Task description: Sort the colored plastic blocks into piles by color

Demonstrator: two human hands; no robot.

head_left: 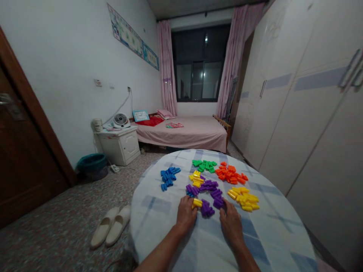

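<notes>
Small glossy plastic building pieces lie on the round table in groups by colour. My left hand (186, 214) is closed at the near left of a ring of purple pieces (209, 185), with a yellow plastic piece (197, 203) between thumb and fingers. Some blue pieces (190, 194) lie just beyond its fingertips. My right hand (231, 221) rests on the table at the ring's right side, thumb and forefinger apart, fingertips beside the purple pieces (218, 201). Its other fingers are partly hidden. A few yellow pieces (196, 179) sit at the ring's far left.
Around the ring lie blue (169, 176), green (204, 166), orange-red (229, 174) and yellow piles (244, 199). A checked cloth covers the table (159, 226). Beyond are a bed (193, 132) and a white cabinet (124, 145); slippers (110, 226) lie at left, wardrobes (283, 113) at right.
</notes>
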